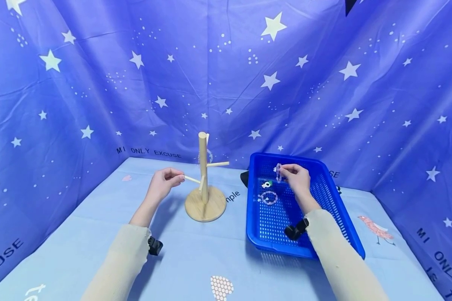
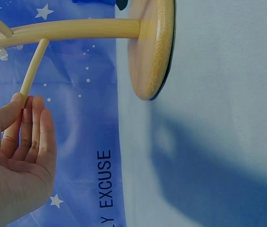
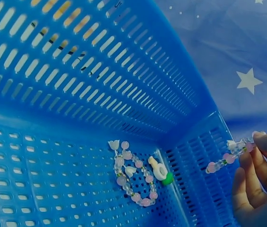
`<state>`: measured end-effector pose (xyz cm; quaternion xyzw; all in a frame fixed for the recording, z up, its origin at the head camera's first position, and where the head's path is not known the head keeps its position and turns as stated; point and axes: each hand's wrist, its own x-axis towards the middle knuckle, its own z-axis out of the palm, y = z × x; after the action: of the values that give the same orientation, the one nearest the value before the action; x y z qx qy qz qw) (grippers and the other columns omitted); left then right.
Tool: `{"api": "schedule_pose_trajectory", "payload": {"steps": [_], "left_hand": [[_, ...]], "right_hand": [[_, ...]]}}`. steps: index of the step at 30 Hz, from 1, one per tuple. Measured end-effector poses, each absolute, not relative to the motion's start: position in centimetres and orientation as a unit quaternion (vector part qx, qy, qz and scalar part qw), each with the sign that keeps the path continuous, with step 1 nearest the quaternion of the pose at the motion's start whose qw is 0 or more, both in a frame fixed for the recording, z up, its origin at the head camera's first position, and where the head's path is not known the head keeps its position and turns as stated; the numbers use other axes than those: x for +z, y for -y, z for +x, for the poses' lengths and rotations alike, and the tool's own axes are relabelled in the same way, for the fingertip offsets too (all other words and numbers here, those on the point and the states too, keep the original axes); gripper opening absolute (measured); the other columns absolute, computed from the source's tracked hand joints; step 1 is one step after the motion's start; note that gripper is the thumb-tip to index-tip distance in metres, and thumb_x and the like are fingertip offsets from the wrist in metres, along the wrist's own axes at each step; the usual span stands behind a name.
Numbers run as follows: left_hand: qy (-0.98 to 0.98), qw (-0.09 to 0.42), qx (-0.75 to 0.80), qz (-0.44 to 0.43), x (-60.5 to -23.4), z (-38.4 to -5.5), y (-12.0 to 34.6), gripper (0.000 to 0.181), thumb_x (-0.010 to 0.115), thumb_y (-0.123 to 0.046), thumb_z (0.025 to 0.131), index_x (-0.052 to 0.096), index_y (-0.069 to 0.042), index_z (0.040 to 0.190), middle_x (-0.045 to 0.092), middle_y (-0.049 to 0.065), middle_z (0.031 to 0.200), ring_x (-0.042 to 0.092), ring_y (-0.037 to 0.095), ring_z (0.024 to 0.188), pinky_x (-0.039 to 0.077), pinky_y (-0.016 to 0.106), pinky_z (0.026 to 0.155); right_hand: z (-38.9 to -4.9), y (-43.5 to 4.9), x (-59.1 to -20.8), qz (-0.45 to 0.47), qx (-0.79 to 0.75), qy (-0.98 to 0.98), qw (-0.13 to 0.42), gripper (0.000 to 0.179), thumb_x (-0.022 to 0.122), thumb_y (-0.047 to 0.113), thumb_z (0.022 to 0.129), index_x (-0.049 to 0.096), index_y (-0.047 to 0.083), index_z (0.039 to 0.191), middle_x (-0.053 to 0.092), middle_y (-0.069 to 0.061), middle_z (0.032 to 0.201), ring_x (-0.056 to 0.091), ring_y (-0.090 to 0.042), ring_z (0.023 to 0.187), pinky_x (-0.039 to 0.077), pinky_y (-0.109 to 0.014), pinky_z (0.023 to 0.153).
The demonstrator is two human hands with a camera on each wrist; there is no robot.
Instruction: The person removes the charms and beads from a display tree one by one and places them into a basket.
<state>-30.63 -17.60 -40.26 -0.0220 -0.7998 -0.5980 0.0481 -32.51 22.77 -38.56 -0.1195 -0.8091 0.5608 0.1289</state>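
Note:
My left hand (image 1: 165,182) pinches the end of one peg (image 2: 33,71) of a wooden stand (image 1: 204,167) with a round base (image 1: 205,205). Between the thumb and fingers of my right hand (image 1: 296,179) hangs a beaded bracelet (image 3: 229,157) with pink and clear beads, above the far part of the blue basket (image 1: 251,225). A second beaded bracelet (image 3: 136,177) with white flower-shaped charms lies on the basket floor. Beside it is a small white and green item (image 3: 160,171). Another bracelet (image 1: 209,156) hangs behind the stand's post, partly hidden.
A light blue cloth (image 1: 188,259) with printed hearts, words and a bird covers the table. Blue star-patterned curtains (image 1: 226,75) rise behind and at both sides. A black object (image 1: 244,178) shows at the basket's left edge.

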Motion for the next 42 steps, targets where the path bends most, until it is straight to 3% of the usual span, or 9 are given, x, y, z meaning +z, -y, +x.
{"api": "schedule_pose_trajectory", "payload": {"steps": [7,13,19,22,29,35,42], "left_hand": [[0.8,0.05,-0.597,-0.023,-40.2,-30.5,17.6,0.028,0.065,-0.012,0.097,0.064,0.008,0.116,0.073,0.015,0.104,0.065,-0.003,0.08,0.059,0.018,0.083],[0.802,0.051,-0.595,-0.024,-40.2,-30.5,17.6,0.026,0.064,-0.01,0.097,0.064,0.008,0.115,0.073,0.013,0.103,0.065,-0.003,0.08,0.06,0.019,0.083],[0.801,0.052,-0.596,-0.026,-40.2,-30.5,17.6,0.028,0.065,-0.012,0.097,0.064,0.009,0.116,0.072,0.018,0.107,0.066,-0.002,0.082,0.06,0.021,0.085],[0.802,0.052,-0.595,-0.027,-40.2,-30.5,17.6,0.029,0.065,-0.013,0.097,0.064,0.009,0.116,0.072,0.018,0.106,0.065,-0.002,0.082,0.06,0.021,0.085],[0.799,0.056,-0.598,-0.028,-40.2,-30.4,17.6,0.027,0.065,-0.009,0.096,0.064,0.01,0.115,0.073,0.014,0.101,0.065,-0.004,0.078,0.06,0.021,0.083],[0.799,0.054,-0.599,-0.026,-40.2,-30.4,17.6,0.027,0.065,-0.01,0.096,0.064,0.009,0.115,0.073,0.013,0.101,0.065,-0.003,0.079,0.061,0.025,0.085],[0.796,0.055,-0.603,-0.025,-40.4,-30.5,17.6,0.027,0.065,-0.01,0.096,0.064,0.01,0.115,0.073,0.011,0.098,0.065,-0.003,0.078,0.061,0.024,0.084]], "right_hand": [[-32.8,-23.1,-39.0,-0.123,0.525,0.836,0.101,0.025,0.066,0.019,0.097,0.071,0.003,0.114,0.069,0.004,0.09,0.059,0.0,0.074,0.06,-0.039,0.087],[-32.8,-23.3,-39.2,-0.125,0.51,0.846,0.09,0.024,0.066,0.017,0.096,0.071,0.001,0.114,0.072,0.0,0.091,0.062,-0.006,0.076,0.06,-0.037,0.083],[-32.7,-23.4,-39.4,-0.131,0.505,0.85,0.075,0.024,0.064,0.016,0.097,0.07,0.001,0.115,0.073,-0.007,0.099,0.067,-0.022,0.091,0.06,-0.04,0.086],[-32.7,-23.4,-39.5,-0.133,0.501,0.852,0.066,0.023,0.064,0.015,0.097,0.07,0.0,0.114,0.073,-0.013,0.106,0.068,-0.023,0.095,0.06,-0.04,0.085],[-32.6,-23.6,-39.8,-0.14,0.492,0.858,0.043,0.022,0.063,0.012,0.097,0.071,0.001,0.113,0.074,-0.013,0.106,0.064,-0.01,0.08,0.06,-0.035,0.081],[-32.7,-23.9,-40.2,-0.152,0.467,0.87,0.033,0.021,0.063,0.012,0.097,0.071,0.001,0.112,0.075,-0.013,0.101,0.065,-0.014,0.082,0.06,-0.036,0.08],[-33.0,-24.7,-40.7,-0.172,0.416,0.893,0.025,0.021,0.061,0.014,0.097,0.073,0.002,0.11,0.074,-0.014,0.1,0.057,-0.012,0.067,0.05,-0.027,0.061]]}}
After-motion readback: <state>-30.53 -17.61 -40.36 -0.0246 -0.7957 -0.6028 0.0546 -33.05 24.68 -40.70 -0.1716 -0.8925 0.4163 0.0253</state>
